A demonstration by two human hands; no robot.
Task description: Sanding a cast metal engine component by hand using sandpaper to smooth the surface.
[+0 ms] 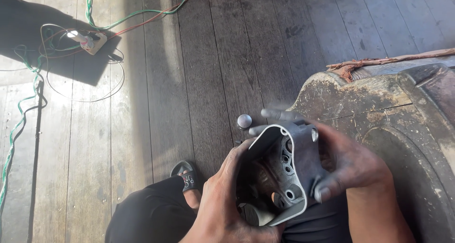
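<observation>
1. The left hand (222,202) wraps around the lower left side of a grey metal casting (282,172), fingers curled closed on its edge, thumb along the rim.
2. The right hand (343,165) grips the casting from the right, thumb pressed on its lower right edge and fingers reaching behind the top; both hands are dark with grime.
3. The casting sits between the two hands, just above the person's lap, its open hollow face turned up toward the camera. Holes and bored passages show inside.
4. Its long axis runs from lower left to upper right, tilted, with the top end pointing toward the floor beyond the knees.
5. Both hands touch it; the left holds the near, lower end, the right the far, upper side, so neither is clearly nearer.
6. A small round silver cap (244,121) lies on the plank floor (189,82) just beyond the casting, nearest the right fingertips.
7. A sandal (186,174) shows beside the left knee.
8. A worn wooden block (379,105) stands at the right.
9. Far left, wires (28,105) trail to a socket (92,41).
</observation>
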